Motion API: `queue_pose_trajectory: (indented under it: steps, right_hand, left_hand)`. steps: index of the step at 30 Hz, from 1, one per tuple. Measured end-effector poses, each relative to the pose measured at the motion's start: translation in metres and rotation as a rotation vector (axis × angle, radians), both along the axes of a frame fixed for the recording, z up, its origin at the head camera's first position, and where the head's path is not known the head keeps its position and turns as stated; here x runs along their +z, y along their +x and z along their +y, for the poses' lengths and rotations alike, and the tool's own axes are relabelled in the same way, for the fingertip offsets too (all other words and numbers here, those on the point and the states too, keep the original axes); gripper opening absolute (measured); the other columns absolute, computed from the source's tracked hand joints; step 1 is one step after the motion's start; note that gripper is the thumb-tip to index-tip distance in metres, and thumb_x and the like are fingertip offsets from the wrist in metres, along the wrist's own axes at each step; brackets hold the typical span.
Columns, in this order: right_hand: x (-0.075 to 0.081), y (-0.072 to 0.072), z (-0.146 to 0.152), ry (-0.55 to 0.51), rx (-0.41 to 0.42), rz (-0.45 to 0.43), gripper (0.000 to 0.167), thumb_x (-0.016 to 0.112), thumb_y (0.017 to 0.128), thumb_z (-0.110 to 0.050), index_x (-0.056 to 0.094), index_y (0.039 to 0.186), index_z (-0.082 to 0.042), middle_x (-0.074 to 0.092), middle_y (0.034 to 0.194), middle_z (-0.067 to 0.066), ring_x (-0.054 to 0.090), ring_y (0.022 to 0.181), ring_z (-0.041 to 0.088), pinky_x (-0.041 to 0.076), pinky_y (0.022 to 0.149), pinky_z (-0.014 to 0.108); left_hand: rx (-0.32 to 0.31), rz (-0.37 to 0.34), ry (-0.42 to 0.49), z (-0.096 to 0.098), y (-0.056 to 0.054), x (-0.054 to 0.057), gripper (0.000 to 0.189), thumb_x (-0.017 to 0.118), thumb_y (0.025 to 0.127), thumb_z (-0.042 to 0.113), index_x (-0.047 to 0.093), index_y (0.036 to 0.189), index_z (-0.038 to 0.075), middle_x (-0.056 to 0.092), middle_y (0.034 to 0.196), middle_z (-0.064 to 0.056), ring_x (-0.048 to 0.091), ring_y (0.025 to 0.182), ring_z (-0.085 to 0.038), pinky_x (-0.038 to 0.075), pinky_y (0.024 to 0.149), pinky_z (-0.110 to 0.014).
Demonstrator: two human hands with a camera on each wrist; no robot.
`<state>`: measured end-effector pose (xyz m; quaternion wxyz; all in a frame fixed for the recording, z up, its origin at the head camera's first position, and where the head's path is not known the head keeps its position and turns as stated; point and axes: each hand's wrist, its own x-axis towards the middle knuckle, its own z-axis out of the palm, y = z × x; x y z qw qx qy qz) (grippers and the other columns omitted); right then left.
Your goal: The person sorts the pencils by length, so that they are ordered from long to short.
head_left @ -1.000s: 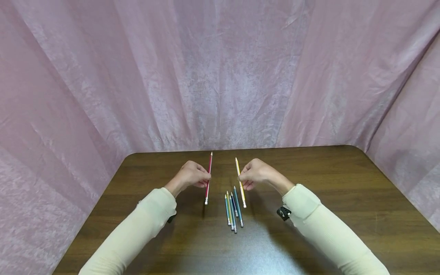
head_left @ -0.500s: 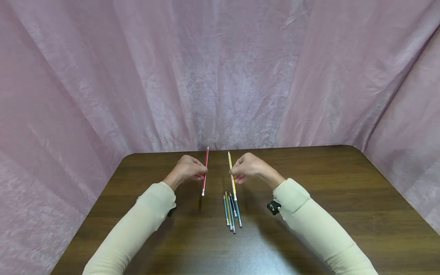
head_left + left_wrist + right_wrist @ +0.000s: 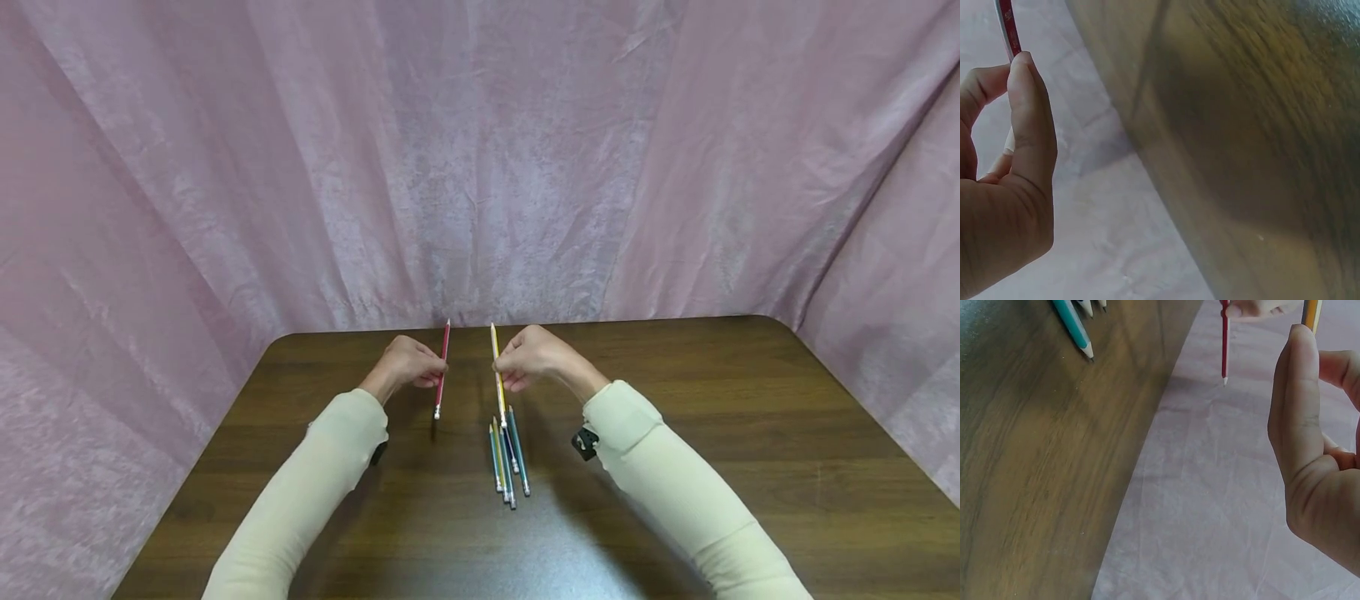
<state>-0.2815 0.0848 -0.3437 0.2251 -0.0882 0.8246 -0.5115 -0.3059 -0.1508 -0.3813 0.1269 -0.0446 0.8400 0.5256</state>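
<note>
My left hand [image 3: 408, 362] pinches a red pencil [image 3: 443, 367] near its middle, tip pointing away and eraser end toward me. In the left wrist view, thumb and finger meet on the red pencil [image 3: 1009, 28]. Opposite it, my right hand [image 3: 534, 358] pinches a yellow pencil [image 3: 498, 379], held nearly parallel to the red one. Its eraser end overlaps the pencils on the table in the head view. Those pencils [image 3: 506, 467], several with teal, dark blue and yellow bodies, lie in a loose bunch with tips pointing away. The right wrist view shows a teal pencil's tip [image 3: 1075, 331].
A brown wooden table [image 3: 675, 417] with rounded far corners carries the pencils. Pink velvety curtains [image 3: 480, 167] hang behind the table's far edge and along both sides. A dark device [image 3: 585, 443] is strapped at the right wrist.
Both hands have moved away from me and somewhat left with their pencils, the right one further left. The gap between the two held pencils has narrowed. The bunch on the table stays put.
</note>
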Motion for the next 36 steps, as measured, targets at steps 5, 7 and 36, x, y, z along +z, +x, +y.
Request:
queue_pose_trajectory:
  steps: [5, 7, 36]
  right_hand:
    - [-0.001, -0.004, -0.006, -0.009, -0.011, -0.008, 0.012, 0.064, 0.087, -0.001, 0.068, 0.094, 0.008, 0.068, 0.076, 0.014, 0.069, 0.065, 0.019, 0.063, 0.069, 0.033]
    - [0.0, -0.005, -0.009, -0.022, -0.022, -0.016, 0.011, 0.064, 0.087, 0.0, 0.068, 0.093, 0.008, 0.067, 0.073, 0.013, 0.069, 0.064, 0.019, 0.063, 0.068, 0.033]
    - [-0.007, -0.023, -0.027, -0.011, -0.008, -0.048, 0.016, 0.062, 0.088, -0.001, 0.068, 0.095, 0.012, 0.066, 0.071, 0.012, 0.068, 0.062, 0.019, 0.063, 0.068, 0.032]
  left_hand:
    - [0.029, -0.013, -0.01, -0.002, -0.008, -0.008, 0.012, 0.074, 0.082, -0.003, 0.071, 0.091, -0.01, 0.07, 0.066, -0.008, 0.065, 0.052, -0.011, 0.062, 0.061, -0.028]
    - [0.047, -0.022, -0.008, -0.002, -0.012, -0.011, 0.012, 0.074, 0.082, -0.003, 0.071, 0.091, -0.01, 0.069, 0.064, -0.008, 0.065, 0.052, -0.011, 0.062, 0.061, -0.028]
    - [0.211, -0.144, -0.191, -0.003, -0.042, -0.043, 0.009, 0.077, 0.078, -0.003, 0.071, 0.082, -0.007, 0.063, 0.052, -0.008, 0.06, 0.04, -0.01, 0.056, 0.046, -0.024]
